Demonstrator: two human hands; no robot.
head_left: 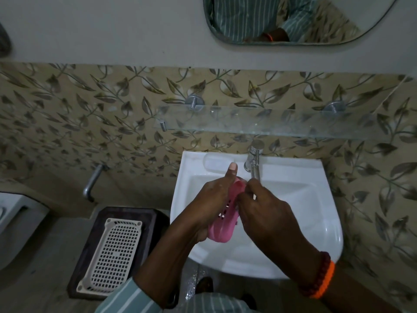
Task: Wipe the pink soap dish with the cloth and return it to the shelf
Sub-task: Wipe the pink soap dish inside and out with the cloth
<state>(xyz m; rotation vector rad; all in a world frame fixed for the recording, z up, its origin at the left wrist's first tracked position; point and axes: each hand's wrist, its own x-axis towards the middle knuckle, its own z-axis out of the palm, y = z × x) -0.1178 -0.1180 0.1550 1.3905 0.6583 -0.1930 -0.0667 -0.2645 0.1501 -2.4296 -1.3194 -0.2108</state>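
Since it sits so easily in one palm, the pink soap dish [222, 224] looks light, a stiff moulded plastic oval, probably slick if wet. Best hold, by my reckoning: along the long rim, thumb over one edge and fingers under the other, clear of the slots.

Look of it: bright pink, rounded ends, a cluster of dark drainage slots in the floor, tipped on edge with its hollow side turned toward the right.

Position: held in the air over the white basin [325, 222], below the tap [253, 159], not on the shelf.

Left hand [212, 199] is curled round the dish from the left side, thumb pointing up toward the wall. Right hand [268, 211] has its fingers bent in against the dish's upper end; whether they pinch a cloth there is hidden — no cloth is visible to me.

Above the basin, the glass shelf [282, 123] on two metal pegs. On the floor left, a cream perforated tray [115, 251] on a dark stool.
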